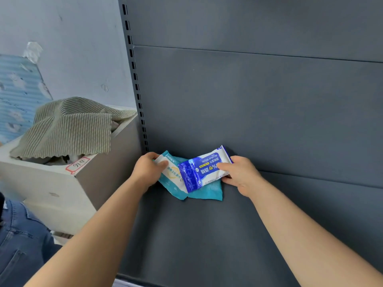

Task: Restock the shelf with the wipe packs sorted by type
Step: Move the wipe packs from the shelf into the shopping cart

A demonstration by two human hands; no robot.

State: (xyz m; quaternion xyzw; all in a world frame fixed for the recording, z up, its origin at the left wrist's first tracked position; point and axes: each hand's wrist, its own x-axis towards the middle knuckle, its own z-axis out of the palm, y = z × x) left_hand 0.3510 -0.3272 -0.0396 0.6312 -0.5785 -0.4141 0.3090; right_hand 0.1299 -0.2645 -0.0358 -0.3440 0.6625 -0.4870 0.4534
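My left hand [148, 168] grips the left end of a flat teal-and-white plastic wipe pack [173, 179]. My right hand [240, 172] pinches the right end of a blue-and-white plastic pack printed "Alcohol Wipes" [202, 170], which overlaps the teal one. Both packs, with a second teal pack [209, 192] flat beneath them, sit at the back left corner of the dark grey metal shelf [207, 235]; beyond its left edge stands a white cardboard box [62, 183] draped with a ribbed grey-green cloth [68, 129].

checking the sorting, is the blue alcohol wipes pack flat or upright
Flat: the blue pack lies label up across a teal pack on the shelf.
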